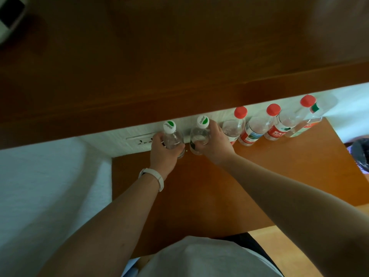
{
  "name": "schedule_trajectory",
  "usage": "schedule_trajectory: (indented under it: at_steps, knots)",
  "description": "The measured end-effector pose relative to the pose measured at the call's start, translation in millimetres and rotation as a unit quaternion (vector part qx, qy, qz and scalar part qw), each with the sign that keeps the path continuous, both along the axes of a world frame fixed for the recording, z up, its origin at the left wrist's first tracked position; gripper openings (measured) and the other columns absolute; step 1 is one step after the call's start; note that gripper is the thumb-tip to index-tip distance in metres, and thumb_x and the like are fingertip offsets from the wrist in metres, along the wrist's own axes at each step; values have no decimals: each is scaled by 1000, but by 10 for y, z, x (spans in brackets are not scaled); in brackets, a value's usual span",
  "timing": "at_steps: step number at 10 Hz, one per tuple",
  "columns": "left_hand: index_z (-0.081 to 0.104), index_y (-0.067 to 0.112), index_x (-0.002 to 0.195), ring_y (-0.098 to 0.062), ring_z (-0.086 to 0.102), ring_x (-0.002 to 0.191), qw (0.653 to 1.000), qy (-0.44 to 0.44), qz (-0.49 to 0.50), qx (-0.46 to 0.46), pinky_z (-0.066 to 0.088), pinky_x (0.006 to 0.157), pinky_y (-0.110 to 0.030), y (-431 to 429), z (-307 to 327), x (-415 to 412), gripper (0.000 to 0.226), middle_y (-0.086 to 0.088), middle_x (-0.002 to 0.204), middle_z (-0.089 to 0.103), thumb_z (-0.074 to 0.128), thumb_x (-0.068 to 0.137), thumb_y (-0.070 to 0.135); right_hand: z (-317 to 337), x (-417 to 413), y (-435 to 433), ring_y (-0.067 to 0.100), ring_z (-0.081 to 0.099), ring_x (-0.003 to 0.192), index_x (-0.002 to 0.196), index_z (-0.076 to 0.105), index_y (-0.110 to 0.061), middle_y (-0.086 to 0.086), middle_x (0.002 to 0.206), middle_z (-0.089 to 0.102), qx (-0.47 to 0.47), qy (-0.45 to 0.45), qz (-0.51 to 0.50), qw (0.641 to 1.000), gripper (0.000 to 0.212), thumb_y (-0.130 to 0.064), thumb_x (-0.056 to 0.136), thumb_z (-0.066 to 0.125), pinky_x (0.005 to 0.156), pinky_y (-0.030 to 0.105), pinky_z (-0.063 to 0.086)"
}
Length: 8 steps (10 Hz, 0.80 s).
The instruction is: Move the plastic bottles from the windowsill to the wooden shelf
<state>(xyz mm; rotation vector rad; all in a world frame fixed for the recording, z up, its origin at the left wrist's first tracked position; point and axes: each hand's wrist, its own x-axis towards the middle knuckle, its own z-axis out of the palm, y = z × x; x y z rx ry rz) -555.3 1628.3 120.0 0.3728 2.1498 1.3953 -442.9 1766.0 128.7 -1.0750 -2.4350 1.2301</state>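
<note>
Clear plastic clamped on both sides: left fingers (157, 136) curled round a green-and-white-capped bottle (174, 139), right fingers (214, 125) wrapped round its twin (199, 136). Left hand (162, 151) and right hand (215, 143) near each other, with only the two bottles between them. Both bottles upright at the back edge of the wooden shelf (199, 186), toward its left corner. Bases at or just above the wood; cannot tell which.

Outward to the right, a row along the same back edge: three red-capped bottles (233, 126) (254, 128) (279, 127) and one more clear bottle (317, 110) at the far end, cap hard to make out. Nearest red-capped one just beside the right hand, perhaps touching.

No windowsill in view. Reads as the setting-down step, with four bottles already delivered and these two joining them; how many wait on the sill cannot be judged.

White wristband (157, 176) on the left wrist. Socket plate (139, 139) on the white wall just behind the left fingers. Dark wooden board (179, 76) overhanging the whole row, close above the caps: little headroom there, so likely a low, level approach. Dark bag (361, 152) beyond the right edge, well apart.
</note>
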Motion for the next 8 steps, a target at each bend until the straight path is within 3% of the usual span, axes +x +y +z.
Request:
schedule_trajectory:
  at_steps: [2,3,4,5,6,7,8]
  knots:
    - [45,30,120,-1,56,100,1000,1,-10,0,44,81,-20,-26,96,41,55,17,111,56,81,81,21,38,-6,22,18,56,118,145,31,-28,-2,140,50,-13,2,5,1000,79,-33,80,75,75,25,52]
    - [47,26,128,-1,53,103,1000,9,-21,-6,44,93,-27,-71,157,59,57,16,118,54,80,82,22,48,19,27,18,54,119,145,29,-30,-2,141,48,-26,14,14,999,81,-33,78,76,73,22,50]
    - [43,22,142,-13,45,127,998,38,-46,-28,37,104,-34,-163,234,66,67,6,140,48,77,85,29,140,101,-8,20,54,120,146,26,-34,-2,144,45,-33,22,19,999,85,-36,78,76,75,25,54]
    - [33,20,150,-20,36,141,988,105,-94,-58,34,108,-36,-302,330,62,74,-2,154,38,69,90,42,281,240,-52,15,50,118,150,21,-30,-1,150,38,-16,24,11,1000,89,-42,80,75,82,25,47]
    - [27,17,154,-22,35,142,966,205,-141,-77,36,108,-36,-488,490,19,75,-6,156,36,61,94,47,467,414,-116,13,51,112,150,22,-29,-1,150,38,-5,33,8,999,82,-46,85,70,86,26,45]
    - [32,12,150,-24,44,134,918,337,-183,-96,44,105,-37,-600,592,-20,71,-10,147,46,56,95,50,618,604,-167,16,50,117,148,27,-27,-2,148,38,28,21,22,999,70,-46,91,63,89,28,44]
    - [40,10,144,-24,52,123,881,415,-203,-104,50,99,-40,-578,646,15,65,-10,136,53,52,95,50,773,727,-234,19,45,126,146,34,-25,-4,148,38,87,-3,26,996,62,-45,93,59,97,32,43]
